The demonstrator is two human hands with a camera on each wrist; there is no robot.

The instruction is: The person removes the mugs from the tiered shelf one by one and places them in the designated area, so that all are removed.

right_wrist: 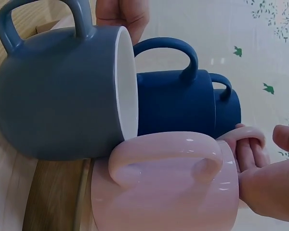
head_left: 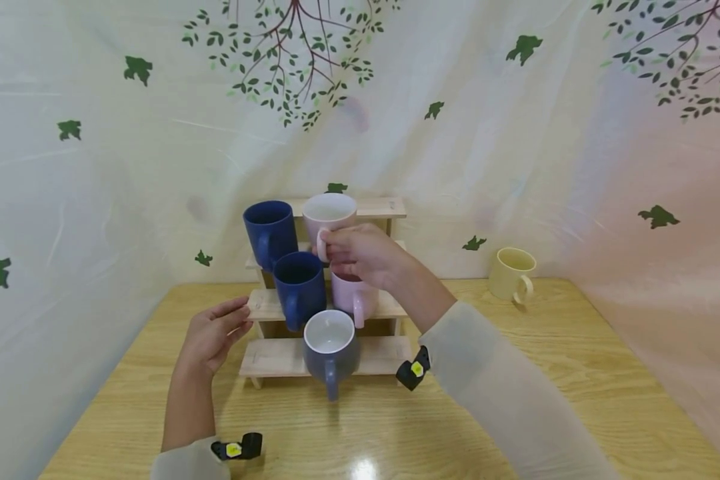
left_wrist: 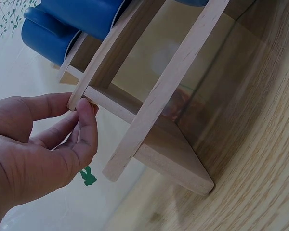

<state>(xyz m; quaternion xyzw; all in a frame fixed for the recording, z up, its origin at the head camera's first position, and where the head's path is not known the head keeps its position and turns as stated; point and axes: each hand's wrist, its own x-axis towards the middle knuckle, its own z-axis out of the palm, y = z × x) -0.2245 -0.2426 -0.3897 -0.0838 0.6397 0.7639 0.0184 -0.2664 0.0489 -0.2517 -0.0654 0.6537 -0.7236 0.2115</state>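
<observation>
My right hand (head_left: 369, 257) holds the handle of a pale pink mug (head_left: 329, 212) at the upper level of a wooden stepped rack (head_left: 264, 360). In the right wrist view, fingers pass through that handle; whether the mug's base touches the board is hidden. My left hand (head_left: 213, 333) pinches the left end of a middle board, as the left wrist view confirms. Another pink mug (head_left: 348, 297) stands below the right hand. Two dark blue mugs, an upper one (head_left: 273, 230) and a lower one (head_left: 303, 293), stand to the left. On the lowest step sits a grey-blue mug (head_left: 330, 363) with a white inside.
A yellow mug (head_left: 507, 280) stands alone at the back right of the wooden table (head_left: 546, 360). Behind the rack hangs a pale curtain (head_left: 432, 167) with leaf and branch prints, which also runs along both sides.
</observation>
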